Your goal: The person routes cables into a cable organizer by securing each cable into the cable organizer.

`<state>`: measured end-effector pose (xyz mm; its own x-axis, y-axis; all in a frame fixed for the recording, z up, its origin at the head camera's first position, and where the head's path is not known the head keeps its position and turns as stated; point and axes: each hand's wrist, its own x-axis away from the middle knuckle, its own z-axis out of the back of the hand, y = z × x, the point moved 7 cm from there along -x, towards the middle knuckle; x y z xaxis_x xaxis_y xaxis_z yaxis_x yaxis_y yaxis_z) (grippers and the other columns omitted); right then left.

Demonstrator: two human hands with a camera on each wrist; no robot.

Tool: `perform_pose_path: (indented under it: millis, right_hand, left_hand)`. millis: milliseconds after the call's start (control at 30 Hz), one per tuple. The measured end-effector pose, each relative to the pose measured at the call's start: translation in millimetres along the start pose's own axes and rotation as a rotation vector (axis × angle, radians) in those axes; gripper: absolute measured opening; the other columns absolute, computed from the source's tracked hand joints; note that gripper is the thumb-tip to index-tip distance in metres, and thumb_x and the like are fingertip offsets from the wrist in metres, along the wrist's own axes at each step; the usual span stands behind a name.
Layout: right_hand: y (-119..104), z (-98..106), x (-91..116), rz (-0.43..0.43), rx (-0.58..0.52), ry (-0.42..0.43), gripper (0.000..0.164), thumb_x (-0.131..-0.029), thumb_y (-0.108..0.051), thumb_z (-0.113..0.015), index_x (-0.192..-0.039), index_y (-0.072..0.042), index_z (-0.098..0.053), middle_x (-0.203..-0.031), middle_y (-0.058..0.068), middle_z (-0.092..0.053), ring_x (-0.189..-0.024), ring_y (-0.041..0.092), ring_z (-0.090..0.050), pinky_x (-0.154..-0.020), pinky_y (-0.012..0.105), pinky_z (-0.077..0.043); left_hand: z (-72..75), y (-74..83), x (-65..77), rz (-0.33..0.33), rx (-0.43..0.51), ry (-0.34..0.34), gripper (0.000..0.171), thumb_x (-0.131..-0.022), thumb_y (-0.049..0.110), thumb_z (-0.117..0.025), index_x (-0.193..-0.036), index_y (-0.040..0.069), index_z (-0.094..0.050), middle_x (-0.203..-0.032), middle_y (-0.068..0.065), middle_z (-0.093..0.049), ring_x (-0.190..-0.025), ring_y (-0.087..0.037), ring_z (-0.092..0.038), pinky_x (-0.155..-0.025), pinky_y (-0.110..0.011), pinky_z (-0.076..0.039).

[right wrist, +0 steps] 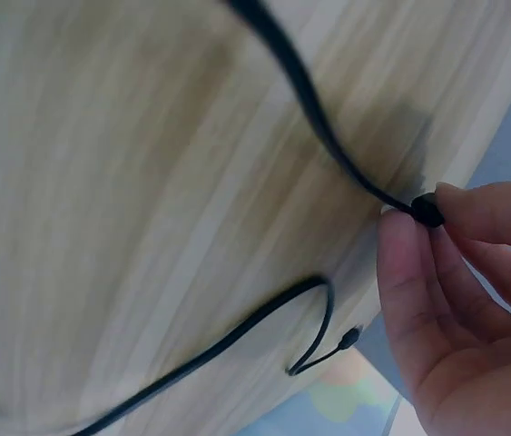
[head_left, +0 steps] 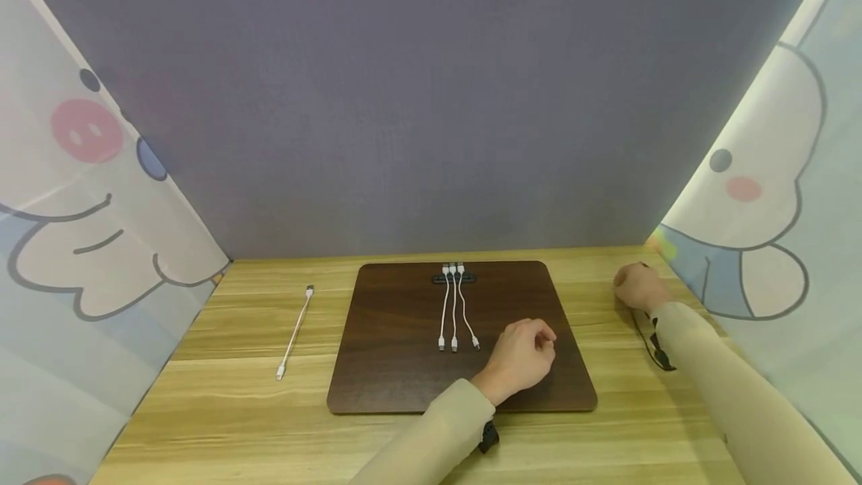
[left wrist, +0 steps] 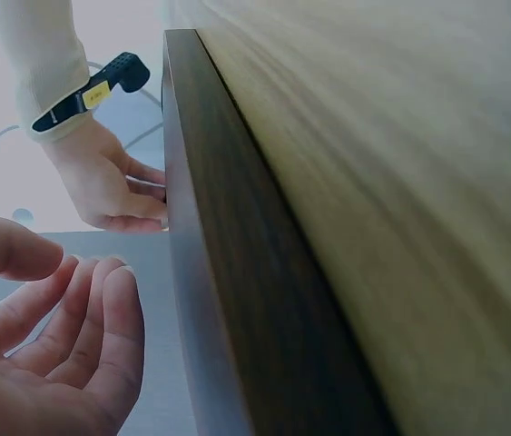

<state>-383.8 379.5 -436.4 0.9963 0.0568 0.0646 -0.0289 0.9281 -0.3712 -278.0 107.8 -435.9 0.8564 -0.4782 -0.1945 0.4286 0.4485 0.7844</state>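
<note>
At the table's right side my right hand [head_left: 640, 287] pinches the small dark end of a thin black cable [right wrist: 305, 91] between thumb and fingers. The rest of that cable curves over the wood in the right wrist view, and its other dark tip [right wrist: 350, 338] lies near the table edge. My left hand [head_left: 521, 358] is over the right part of a dark brown board [head_left: 397, 365], fingers loosely bent with nothing in them. To its left, three white USB cables [head_left: 454, 313] lie side by side on the board, their upper plugs at a small black holder [head_left: 471, 278].
A single white USB cable [head_left: 294, 339] lies slanted on the wooden table [head_left: 222, 395], left of the board. A grey panel [head_left: 431, 111] stands behind the table. Cartoon-printed curtains [head_left: 761, 171] hang along both sides.
</note>
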Motion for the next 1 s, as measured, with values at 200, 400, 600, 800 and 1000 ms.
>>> perform_pose_path:
  millis: [200, 400, 600, 800, 1000]
  right_hand:
    - [-13.1, -1.3, 3.6, 0.012, -0.106, 0.0, 0.032, -0.096, -0.011, -0.06, -0.113, 0.017, -0.061, -0.105, 0.033, -0.065, -0.072, 0.03, -0.069, -0.072, 0.049, -0.057]
    - [-19.8, -0.7, 5.1, 0.024, -0.189, 0.013, 0.032, -0.097, -0.011, -0.06, -0.114, 0.016, -0.061, -0.101, 0.031, -0.066, -0.064, 0.021, -0.068, -0.067, 0.044, -0.058]
    - [-22.8, -6.1, 9.2, -0.048, -0.46, -0.02, 0.037, -0.099, -0.006, -0.053, -0.125, 0.021, -0.052, -0.095, 0.028, -0.065, -0.069, 0.024, -0.07, -0.065, 0.039, -0.061]
    - [-32.4, -8.7, 16.5, -0.073, -0.598, -0.033, 0.044, -0.102, -0.012, -0.056, -0.132, 0.019, -0.047, -0.106, 0.028, -0.065, -0.081, 0.02, -0.069, -0.069, 0.036, -0.061]
    - [-42.6, -9.6, 21.5, -0.08, -0.684, -0.039, 0.044, -0.103, -0.014, -0.056, -0.133, 0.017, -0.045, -0.11, 0.028, -0.063, -0.083, 0.02, -0.068, -0.074, 0.039, -0.061]
  left_hand:
    - [-3.0, -2.0, -2.3, 0.044, 0.075, -0.009, 0.013, -0.097, 0.009, -0.062, -0.104, 0.01, -0.073, -0.086, 0.013, -0.062, -0.075, 0.0, -0.055, -0.069, -0.019, -0.048]
    - [-7.5, -3.1, -5.8, 0.081, 0.123, -0.007, 0.012, -0.097, 0.009, -0.062, -0.102, 0.01, -0.073, -0.085, 0.013, -0.063, -0.072, 0.0, -0.056, -0.068, -0.02, -0.048]
    - [-11.9, -3.9, -8.1, 0.097, 0.125, 0.001, 0.011, -0.096, 0.009, -0.063, -0.1, 0.011, -0.073, -0.086, 0.014, -0.065, -0.073, 0.0, -0.056, -0.07, -0.02, -0.048]
    - [-17.1, -4.1, -9.6, 0.12, 0.156, 0.002, 0.01, -0.096, 0.01, -0.063, -0.1, 0.011, -0.073, -0.085, 0.014, -0.063, -0.074, 0.0, -0.056, -0.07, -0.02, -0.048]
    - [-27.5, -0.2, -12.2, 0.162, 0.225, -0.005, 0.007, -0.097, 0.017, -0.068, -0.099, 0.014, -0.073, -0.083, 0.014, -0.063, -0.072, 0.0, -0.057, -0.065, -0.021, -0.049]
